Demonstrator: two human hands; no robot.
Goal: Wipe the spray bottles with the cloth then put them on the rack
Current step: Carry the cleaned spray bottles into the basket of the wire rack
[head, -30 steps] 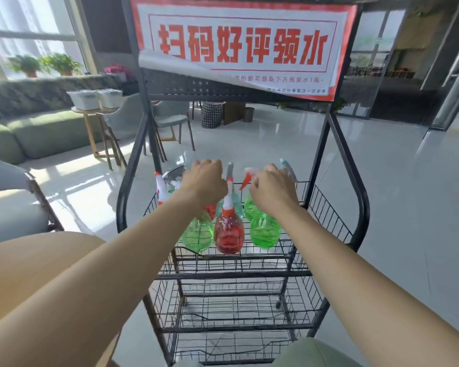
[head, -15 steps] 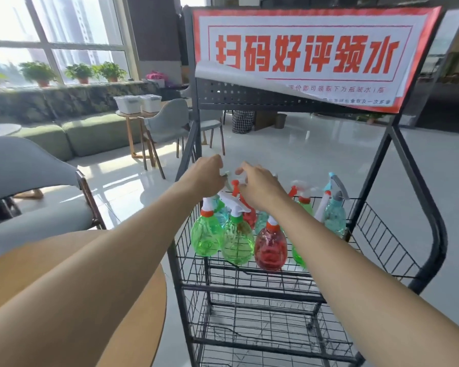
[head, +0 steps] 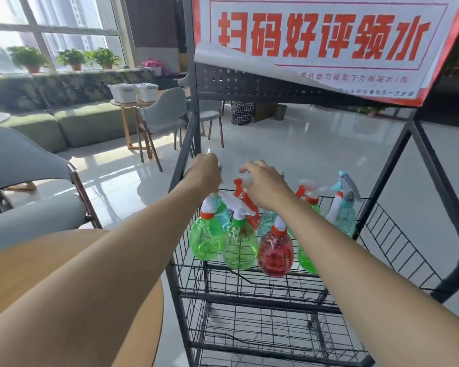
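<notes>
Gripping state: the left hand (head: 204,173) has its fingers (head: 211,160) curled above the trigger heads at the back left of the cluster. The right hand (head: 265,186) arches its fingers (head: 252,165) down over an orange trigger. Both hands show only their backs, so I cannot tell whether either has closed on anything.
Cloth: not discernible. A grey scrap by the left knuckles may be it, but it is too small to tell.
Spray bottles: these stand upright, packed together in the top basket at the centre of the frame. Across the front are a green bottle (head: 206,239), a second green bottle (head: 240,247) and a red bottle (head: 275,254), with a teal bottle (head: 345,215) at the right.
Step in hand: probably taking or settling a back-row bottle.
Doing it well: grip the neck below the trigger, never the lever, and lift straight up so the nozzle clears its neighbours. A sideways pull could topple the front row.
Rack (head: 249,298): black open wire, so seat each base flat across the wires.
</notes>
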